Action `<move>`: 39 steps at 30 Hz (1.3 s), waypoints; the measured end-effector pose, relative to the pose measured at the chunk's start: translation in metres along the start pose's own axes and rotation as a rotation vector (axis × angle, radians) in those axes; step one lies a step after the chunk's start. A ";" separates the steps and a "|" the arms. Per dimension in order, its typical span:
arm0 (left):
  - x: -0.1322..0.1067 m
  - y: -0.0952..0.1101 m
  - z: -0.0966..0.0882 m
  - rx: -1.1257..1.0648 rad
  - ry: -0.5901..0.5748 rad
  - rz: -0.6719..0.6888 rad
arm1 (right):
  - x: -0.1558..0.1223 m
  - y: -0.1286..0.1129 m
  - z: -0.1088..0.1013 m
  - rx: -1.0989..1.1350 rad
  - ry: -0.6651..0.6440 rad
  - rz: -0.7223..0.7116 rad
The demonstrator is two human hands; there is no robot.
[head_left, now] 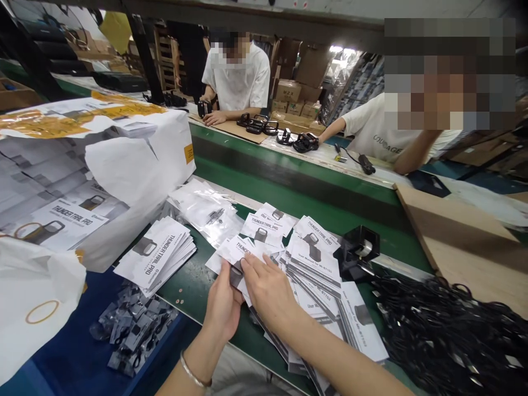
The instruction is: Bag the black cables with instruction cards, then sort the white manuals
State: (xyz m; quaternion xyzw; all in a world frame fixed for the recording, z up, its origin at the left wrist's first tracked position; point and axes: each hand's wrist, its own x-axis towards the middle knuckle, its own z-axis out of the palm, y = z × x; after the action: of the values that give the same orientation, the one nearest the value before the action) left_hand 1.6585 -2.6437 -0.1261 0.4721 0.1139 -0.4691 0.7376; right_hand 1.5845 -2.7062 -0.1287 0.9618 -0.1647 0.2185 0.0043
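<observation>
My left hand (225, 302), with a bangle on its wrist, grips a white printed booklet (237, 250) by its near edge. The booklet shows a dark speaker picture and part of the word "THUNDER". My right hand (270, 291) is closed over the same booklet from the right, its fingers pressed on the cover; the thumb is hidden. Under and beside my right hand lie piled user manuals (315, 253). To the left is a fanned stack of "Thunder Trail Pro" booklets (159, 253), with clear plastic bags (210, 212) behind it.
A torn white package (144, 165) of booklets stands left. Small bagged parts (136, 324) fill a blue bin (66, 341) below. Black cables (449, 330) heap up at right, near a black tape dispenser (358, 250). Two people sit across the green conveyor (280, 170) with black devices (258, 124).
</observation>
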 end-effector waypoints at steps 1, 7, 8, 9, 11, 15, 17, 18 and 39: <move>0.001 0.001 -0.001 -0.007 -0.011 0.006 | -0.005 -0.004 0.002 0.048 -0.019 0.012; 0.012 0.000 -0.013 0.034 0.045 -0.031 | -0.002 -0.008 -0.021 0.337 -0.284 0.065; 0.014 0.000 -0.015 0.048 0.068 -0.036 | 0.005 0.000 -0.027 0.395 -0.358 0.122; 0.017 0.001 -0.017 0.060 0.087 -0.035 | 0.014 0.012 -0.032 0.425 -0.425 0.200; 0.022 0.005 -0.020 0.083 0.116 -0.029 | 0.036 0.043 -0.033 0.330 -0.421 0.398; 0.026 0.012 -0.022 0.121 0.134 -0.016 | 0.073 0.105 -0.010 0.108 -0.490 0.517; 0.026 0.013 -0.020 0.134 0.127 -0.023 | 0.082 0.122 0.005 0.097 -0.537 0.544; 0.026 0.013 -0.019 0.141 0.123 -0.030 | 0.084 0.127 0.011 0.102 -0.555 0.551; 0.038 0.007 -0.008 0.217 0.042 -0.052 | 0.064 0.104 -0.001 0.420 -0.572 0.628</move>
State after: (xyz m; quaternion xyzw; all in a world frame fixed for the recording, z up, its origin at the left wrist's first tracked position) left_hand 1.6861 -2.6587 -0.1491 0.5558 0.0903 -0.4877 0.6672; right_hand 1.6055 -2.8244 -0.1073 0.8671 -0.3945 -0.0359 -0.3020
